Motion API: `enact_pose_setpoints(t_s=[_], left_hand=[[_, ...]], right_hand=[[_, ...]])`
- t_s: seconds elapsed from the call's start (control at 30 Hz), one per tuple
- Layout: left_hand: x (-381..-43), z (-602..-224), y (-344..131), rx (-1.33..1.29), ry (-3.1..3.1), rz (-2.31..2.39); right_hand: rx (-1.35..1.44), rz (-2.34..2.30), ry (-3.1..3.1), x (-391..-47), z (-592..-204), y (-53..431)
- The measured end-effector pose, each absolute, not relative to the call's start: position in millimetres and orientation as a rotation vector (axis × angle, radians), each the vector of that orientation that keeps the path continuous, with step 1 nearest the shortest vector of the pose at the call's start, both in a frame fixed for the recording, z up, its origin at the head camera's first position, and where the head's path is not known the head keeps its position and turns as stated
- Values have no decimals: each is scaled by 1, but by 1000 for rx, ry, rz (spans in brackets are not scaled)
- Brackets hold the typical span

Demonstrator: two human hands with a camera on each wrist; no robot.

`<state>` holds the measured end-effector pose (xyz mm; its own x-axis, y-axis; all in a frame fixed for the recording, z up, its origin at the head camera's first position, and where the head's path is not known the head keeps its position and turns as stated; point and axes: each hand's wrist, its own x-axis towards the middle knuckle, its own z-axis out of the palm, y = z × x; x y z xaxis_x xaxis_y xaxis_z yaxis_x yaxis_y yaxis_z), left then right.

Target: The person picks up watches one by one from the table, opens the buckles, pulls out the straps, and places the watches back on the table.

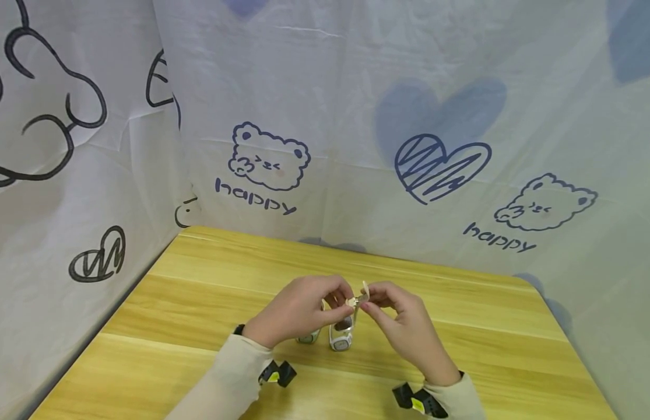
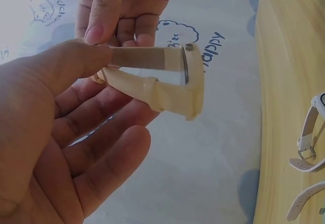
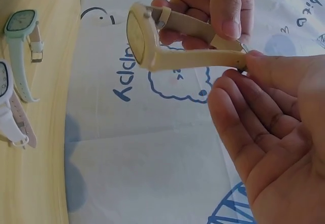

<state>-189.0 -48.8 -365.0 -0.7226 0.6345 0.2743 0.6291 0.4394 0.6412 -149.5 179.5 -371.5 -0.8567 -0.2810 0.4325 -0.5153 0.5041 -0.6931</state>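
Both hands hold a cream wristwatch up above the table. Its two strap ends meet at the fingertips, and the case hangs away from the hands. My left hand pinches the strap near the buckle. From the other side, my right hand pinches the strap end between thumb and fingers. In the left wrist view the cream watch appears edge-on, its strap bent into a narrow loop; fingers partly hide the buckle. Below the hands, a white watch and a mint-green watch lie on the table.
The wood-grain table extends around the hands. A printed white cloth with bears and hearts hangs behind it and along its left side. In the right wrist view, the mint-green watch and white watch have unfastened straps.
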Motion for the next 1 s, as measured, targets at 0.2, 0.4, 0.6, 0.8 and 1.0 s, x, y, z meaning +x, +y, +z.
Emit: enact_pose_setpoints(t_s=[0.2, 0.4, 0.6, 0.8, 1.0], left_hand=[[-190, -366, -50, 1183, 2673, 1150], [-190, -366, -51, 1225, 2713, 1106], [-189, -367, -52, 1233, 2787, 1129], [-190, -368, -49, 1250, 2766, 1159], [-191, -371, -47, 1225, 2696, 1153]], right_hand=[[708, 1324, -2445, -151, -374, 178], [705, 1279, -2448, -151, -376, 178], [695, 1244, -2467, -151, -375, 179], [753, 1223, -2521, -152, -375, 179], [871, 1223, -2542, -152, -375, 179]])
